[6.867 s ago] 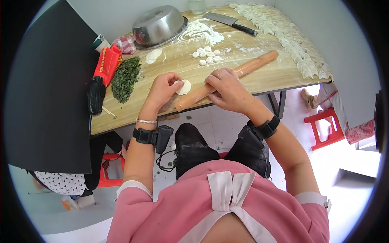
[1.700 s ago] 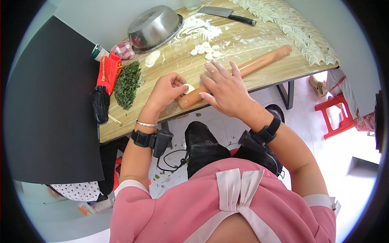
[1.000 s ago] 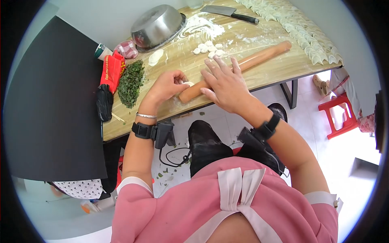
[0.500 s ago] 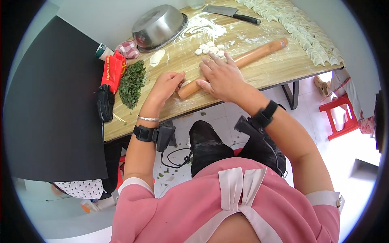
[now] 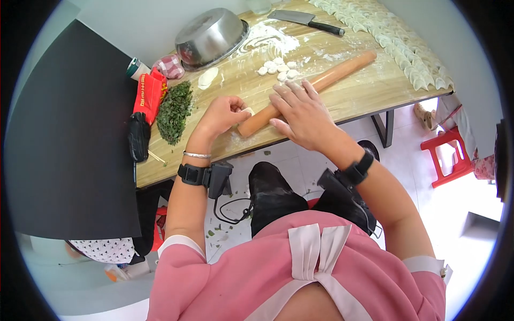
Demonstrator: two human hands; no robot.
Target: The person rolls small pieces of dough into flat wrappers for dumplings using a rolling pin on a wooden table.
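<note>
My left hand (image 5: 222,115) pinches the edge of a small piece of dough (image 5: 248,111) beside the near end of a wooden rolling pin (image 5: 342,69). Most of that piece is hidden by the fingers and the pin. Across the pin lies my right hand (image 5: 302,112), flat, with its fingers stretched out and nothing gripped. Just beyond my right fingertips, several small floured dough pieces (image 5: 277,66) sit grouped on the table. Two thin flat dough wrappers (image 5: 208,78) seem to overlap farther left, near a pile of chopped greens (image 5: 175,112).
An upturned steel bowl (image 5: 211,37) stands at the back beside scattered flour (image 5: 273,40). A cleaver (image 5: 308,22) lies at the back, and rows of dumplings (image 5: 396,45) line the right side. A red stool (image 5: 447,158) stands on the floor at right.
My right hand has shifted slightly right and toward me on the rolling pin. The pin's near end has moved a little away from my left hand, and the dough there shows more.
</note>
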